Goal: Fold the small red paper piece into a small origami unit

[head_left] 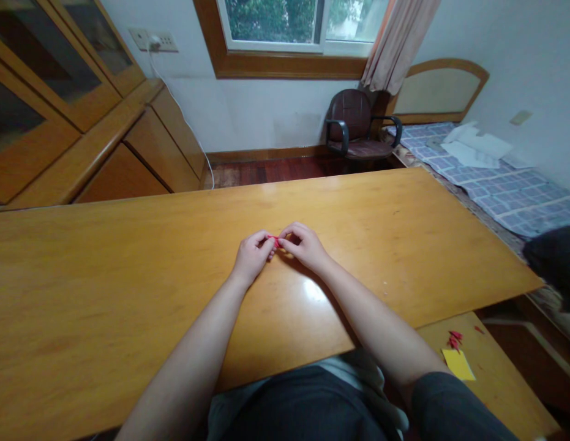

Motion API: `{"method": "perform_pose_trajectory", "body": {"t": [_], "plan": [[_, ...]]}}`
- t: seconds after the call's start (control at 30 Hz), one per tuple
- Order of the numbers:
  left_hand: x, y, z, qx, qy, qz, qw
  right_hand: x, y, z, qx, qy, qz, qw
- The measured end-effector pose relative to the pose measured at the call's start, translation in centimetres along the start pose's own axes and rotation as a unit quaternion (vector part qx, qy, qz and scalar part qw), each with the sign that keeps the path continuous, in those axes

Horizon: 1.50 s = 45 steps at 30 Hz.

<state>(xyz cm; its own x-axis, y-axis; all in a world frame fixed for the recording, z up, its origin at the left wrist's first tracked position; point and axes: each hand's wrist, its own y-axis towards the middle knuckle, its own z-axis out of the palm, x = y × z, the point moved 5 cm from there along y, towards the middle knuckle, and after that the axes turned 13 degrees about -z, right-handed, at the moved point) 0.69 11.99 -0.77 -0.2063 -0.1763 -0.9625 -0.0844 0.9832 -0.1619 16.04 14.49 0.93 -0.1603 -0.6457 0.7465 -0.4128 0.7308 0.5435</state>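
Note:
A small red piece [276, 242], perhaps folded paper, is pinched between my two hands over the middle of the wooden table [128, 275]. My left hand [253, 256] grips its left side between thumb and fingers. From the right, my right hand [305, 245] pinches the other side with thumb and forefinger. The fingers cover most of the piece, so its full shape is hidden. Both wrists are low over the tabletop.
At the lower right, a lower wooden surface [500, 373] carries several small red pieces [455, 339] and a yellow square [458, 364]. Beyond the table stand a brown armchair [353, 122], a bed [487, 177] and a wooden cabinet [128, 153]. Something dark [553, 260] sits at the right edge.

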Motion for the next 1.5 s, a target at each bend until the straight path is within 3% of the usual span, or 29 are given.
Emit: {"method": "perform_pose_trajectory", "body": {"t": [0.23, 0.67, 1.1, 1.5], "plan": [[0.0, 0.15, 0.09, 0.02, -0.056, -0.042, 0.997, 0.6, -0.07, -0.09, -0.002, -0.027, -0.068, 0.997], [0.18, 0.51, -0.08, 0.089, -0.09, -0.07, 0.989, 0.7, -0.12, -0.2, -0.017, -0.014, -0.089, 0.996], [0.63, 0.29, -0.29, 0.118, -0.145, -0.093, 0.978, 0.75, -0.13, -0.32, -0.017, 0.029, -0.07, 0.997], [0.15, 0.16, -0.05, 0.095, -0.133, -0.09, 0.982, 0.51, -0.19, -0.23, -0.023, 0.005, -0.067, 0.997]]}}
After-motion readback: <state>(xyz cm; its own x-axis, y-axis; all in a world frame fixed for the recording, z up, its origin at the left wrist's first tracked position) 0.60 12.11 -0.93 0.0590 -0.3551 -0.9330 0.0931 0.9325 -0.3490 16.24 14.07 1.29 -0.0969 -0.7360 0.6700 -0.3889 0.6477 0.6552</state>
